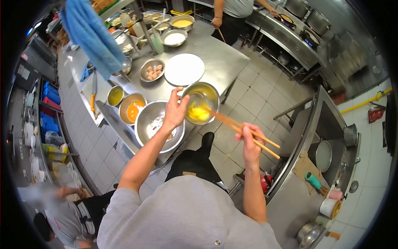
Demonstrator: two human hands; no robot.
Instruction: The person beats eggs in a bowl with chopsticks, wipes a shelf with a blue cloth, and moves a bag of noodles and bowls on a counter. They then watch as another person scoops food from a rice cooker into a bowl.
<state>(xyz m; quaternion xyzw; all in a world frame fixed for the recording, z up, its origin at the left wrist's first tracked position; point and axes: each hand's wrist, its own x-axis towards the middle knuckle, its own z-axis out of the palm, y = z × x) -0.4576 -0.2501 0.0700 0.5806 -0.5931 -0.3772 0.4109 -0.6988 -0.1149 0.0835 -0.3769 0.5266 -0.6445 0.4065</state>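
My left hand (pixel 177 107) grips the rim of a metal bowl (pixel 213 99), tilted and held up off the table. Yellow liquid that looks like beaten egg (pixel 198 113) lies in its bottom. In my right hand (pixel 249 143) is a pair of long chopsticks (pixel 269 141), their tips in the egg and smeared by motion. Below my left forearm stands a large metal bowl (pixel 142 126) with small bits inside. Left of it are a bowl of orange liquid (pixel 134 110) and a smaller container of yellow-green liquid (pixel 115 95).
A white plate (pixel 184 69) and a bowl of pinkish pieces (pixel 152 70) stand on the steel table (pixel 222 58). A knife (pixel 93 95) lies at the left; a blue towel (pixel 89 37) hangs above. Sink counter (pixel 286 207) at right. Co-workers stand at top (pixel 238 10) and lower left (pixel 66 220).
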